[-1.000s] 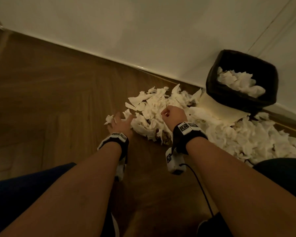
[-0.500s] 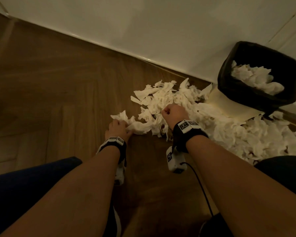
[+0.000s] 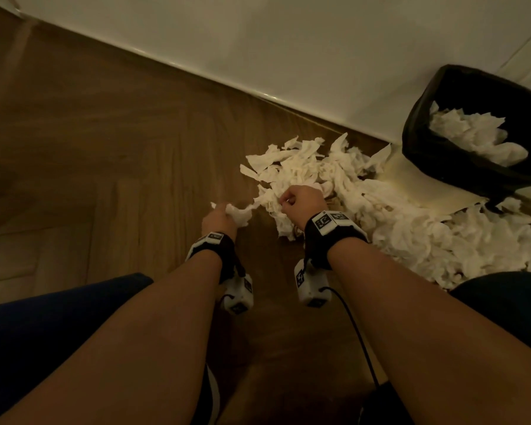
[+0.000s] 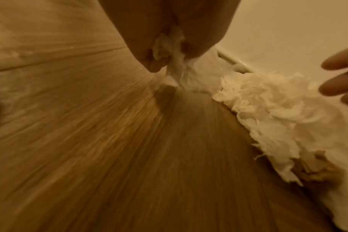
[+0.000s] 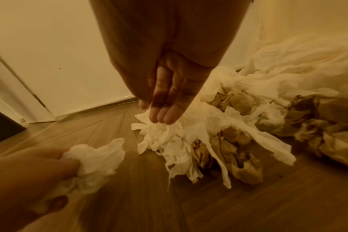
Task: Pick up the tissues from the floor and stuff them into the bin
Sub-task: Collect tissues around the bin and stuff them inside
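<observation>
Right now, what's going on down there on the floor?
A person is clearing a heap of crumpled white tissues off the brown wooden floor. The left hand grips a wad of white tissue at the heap's near edge. The right hand, fingers curled under in the head view, rests on the heap; whether it has a grip on any tissue is unclear. The black bin by the white wall already holds some tissues, but most still lie on the floor.

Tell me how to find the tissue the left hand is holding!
Start at the black bin by the white wall; a big tissue pile spreads from it over the wooden floor. At the pile's left end the left hand grips a crumpled white wad, lifted apart from the heap.
</observation>
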`<state>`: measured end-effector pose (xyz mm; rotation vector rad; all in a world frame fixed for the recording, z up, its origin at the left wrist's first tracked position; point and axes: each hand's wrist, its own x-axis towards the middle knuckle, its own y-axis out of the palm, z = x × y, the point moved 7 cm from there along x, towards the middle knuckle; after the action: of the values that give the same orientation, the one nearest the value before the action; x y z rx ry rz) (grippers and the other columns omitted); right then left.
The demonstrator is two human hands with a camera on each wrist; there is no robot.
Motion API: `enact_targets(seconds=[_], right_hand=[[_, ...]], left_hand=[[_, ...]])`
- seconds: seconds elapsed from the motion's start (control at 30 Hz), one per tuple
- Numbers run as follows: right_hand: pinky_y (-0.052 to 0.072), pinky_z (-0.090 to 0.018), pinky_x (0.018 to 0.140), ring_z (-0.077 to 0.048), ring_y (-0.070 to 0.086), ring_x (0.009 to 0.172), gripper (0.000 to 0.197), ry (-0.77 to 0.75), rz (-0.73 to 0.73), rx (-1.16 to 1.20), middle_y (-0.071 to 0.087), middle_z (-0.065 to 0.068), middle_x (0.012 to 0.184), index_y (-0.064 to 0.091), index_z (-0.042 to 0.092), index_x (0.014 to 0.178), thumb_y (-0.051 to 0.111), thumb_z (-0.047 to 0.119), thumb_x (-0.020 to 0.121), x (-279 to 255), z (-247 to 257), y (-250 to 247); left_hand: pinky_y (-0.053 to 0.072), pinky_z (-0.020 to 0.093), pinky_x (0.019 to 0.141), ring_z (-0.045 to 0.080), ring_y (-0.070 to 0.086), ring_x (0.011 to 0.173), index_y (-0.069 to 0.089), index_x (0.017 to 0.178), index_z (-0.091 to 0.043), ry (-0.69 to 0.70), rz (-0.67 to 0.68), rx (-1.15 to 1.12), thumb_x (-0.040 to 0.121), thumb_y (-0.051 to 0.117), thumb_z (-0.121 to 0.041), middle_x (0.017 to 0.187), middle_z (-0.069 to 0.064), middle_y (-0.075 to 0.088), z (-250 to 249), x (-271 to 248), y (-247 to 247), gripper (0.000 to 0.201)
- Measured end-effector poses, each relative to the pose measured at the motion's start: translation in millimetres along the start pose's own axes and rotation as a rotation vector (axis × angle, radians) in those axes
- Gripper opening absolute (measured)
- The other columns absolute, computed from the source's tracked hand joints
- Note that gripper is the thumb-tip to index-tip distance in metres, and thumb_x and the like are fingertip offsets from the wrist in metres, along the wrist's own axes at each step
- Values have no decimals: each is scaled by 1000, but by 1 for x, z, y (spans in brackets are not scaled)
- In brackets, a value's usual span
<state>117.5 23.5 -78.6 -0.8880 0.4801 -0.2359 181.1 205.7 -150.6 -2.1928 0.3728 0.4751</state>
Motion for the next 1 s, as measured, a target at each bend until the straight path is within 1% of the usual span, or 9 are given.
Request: enact_targets(seconds=[0.1,0.23,0.4,0.47,0.6,0.67,0.83,0.93,1.0], right_hand=[[43,-22,79,-22,59,105,19,-18,114,-48,64,-6,116,71,19,98,55,13,89,2,2,18],[31,-39,110,-31,30,133,34,-68,262,-441,28,-4,147,59,34,122,57,23,90,2,-5,44],[15,-53,115,-39,2,142,59,23,484,-503,0,-4,158,19,33,148,42,29,95,-5,-25,73],[14,-54,115,-39,3,141,56,-16,493,-547,5,-4,157,18,29,149,35,27,96,-6,-23,75],[40,-41,103,-34,42,126,40,-48,382,-549,42,-17,138,45,3,132,46,13,94,-3,-13,62],[44,-36,98,-31,50,119,38,-40,385,-539,49,-18,130,50,-1,127,53,12,92,0,-6,56],[43,-29,95,-24,57,111,26,-28,204,-262,61,-10,119,66,9,113,50,10,93,12,-3,32],[49,-33,87,-23,58,93,31,81,-23,98,60,-8,101,60,16,116,47,7,90,10,-9,10],[48,-35,91,-27,58,102,33,237,-76,360,60,-10,114,57,14,123,43,10,93,10,-16,2]], left_hand=[[46,36,85,33,57,100,58,119,-5,-30,-43,20,98,31,-24,119,21,58,0,-2,-1,39],[42,30,68,23,57,79,64,92,-15,20,-34,93,94,33,-53,98,10,65,-2,-3,6,49],[40,21,56,11,53,71,54,104,-23,39,-43,33,92,48,-39,93,-4,52,0,0,4,20],[43,18,45,6,52,61,52,101,-26,42,-44,-17,93,50,-28,92,-2,54,1,-2,2,9],[53,34,77,28,61,94,58,111,-18,79,-36,-14,94,45,-13,115,13,54,2,-1,0,22],[52,31,74,29,61,93,59,111,-15,92,-35,-5,94,43,-9,121,15,49,3,0,-2,25],[44,12,56,14,54,72,61,108,-14,128,-64,-12,92,45,-3,125,13,43,0,0,-3,25],[45,24,69,27,56,91,59,111,-15,127,-87,-43,91,45,-3,124,14,41,-2,-2,-2,27],[41,26,74,30,54,99,56,116,-15,118,-88,-65,91,45,-2,125,14,40,-3,-3,-2,31]])
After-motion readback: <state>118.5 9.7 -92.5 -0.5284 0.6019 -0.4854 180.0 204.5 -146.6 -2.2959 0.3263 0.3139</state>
